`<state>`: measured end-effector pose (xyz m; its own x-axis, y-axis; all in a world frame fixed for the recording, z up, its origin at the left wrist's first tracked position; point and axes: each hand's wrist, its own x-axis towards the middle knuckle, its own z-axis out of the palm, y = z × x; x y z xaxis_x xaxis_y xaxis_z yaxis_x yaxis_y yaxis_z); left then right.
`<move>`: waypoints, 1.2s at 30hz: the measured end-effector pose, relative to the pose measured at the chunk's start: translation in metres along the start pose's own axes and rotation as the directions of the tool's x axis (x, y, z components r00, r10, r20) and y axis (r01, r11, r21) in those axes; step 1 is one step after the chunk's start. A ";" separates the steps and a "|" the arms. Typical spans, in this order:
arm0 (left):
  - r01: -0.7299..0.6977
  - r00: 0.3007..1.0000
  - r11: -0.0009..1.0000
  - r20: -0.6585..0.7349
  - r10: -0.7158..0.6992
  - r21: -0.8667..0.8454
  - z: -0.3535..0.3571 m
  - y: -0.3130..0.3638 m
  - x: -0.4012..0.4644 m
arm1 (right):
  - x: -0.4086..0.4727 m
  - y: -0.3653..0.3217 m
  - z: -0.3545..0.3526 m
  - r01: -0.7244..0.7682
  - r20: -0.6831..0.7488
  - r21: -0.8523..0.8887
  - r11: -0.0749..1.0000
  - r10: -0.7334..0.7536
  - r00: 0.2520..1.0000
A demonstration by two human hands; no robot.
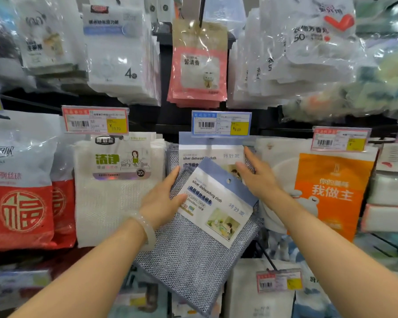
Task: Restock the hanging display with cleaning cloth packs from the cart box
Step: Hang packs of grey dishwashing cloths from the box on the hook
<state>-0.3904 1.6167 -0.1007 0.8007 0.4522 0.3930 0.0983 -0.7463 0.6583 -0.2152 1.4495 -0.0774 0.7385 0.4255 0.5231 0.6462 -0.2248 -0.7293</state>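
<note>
Pack (207, 216) of silver dishwashing cloth is gripped at its left edge by the left hand (163, 198), thumb on the printed card, fingers behind; it is tilted, header and punched hole (228, 180) up-right, mesh end down-left. The hole is seen just below and in front of the hung pack (207, 152) under the blue price tag (221, 123); the peg itself is hidden. The right hand (257, 175) is held open, fingers straight, just beside the header's right corner, so nearer the hole. Counted: one pack held, at least one matching pack hung, two hands
</note>
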 end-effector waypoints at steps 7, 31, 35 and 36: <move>0.026 0.977 0.999 -0.211 -0.030 -0.022 0.017 -0.008 -0.021 | -0.030 0.004 0.005 0.030 0.023 -0.129 0.991 -0.027 0.999; -0.240 0.963 0.951 -0.169 0.209 -0.195 0.006 0.014 -0.052 | -0.075 -0.015 -0.029 0.160 -0.158 0.364 0.918 -0.108 0.981; -0.221 0.960 0.969 -0.199 0.196 -0.111 -0.003 0.015 -0.042 | -0.065 -0.028 -0.028 0.199 -0.153 0.362 0.911 -0.153 0.976; -0.225 0.957 0.969 -0.209 0.199 -0.105 -0.004 0.015 -0.040 | -0.062 -0.031 -0.027 0.206 -0.158 0.350 0.914 -0.159 0.975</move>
<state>-0.4233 1.5897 -0.1041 0.6623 0.3865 0.6419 -0.1463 -0.7735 0.6167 -0.2762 1.4063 -0.0749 0.6473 0.3123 0.6953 0.6752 0.1885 -0.7132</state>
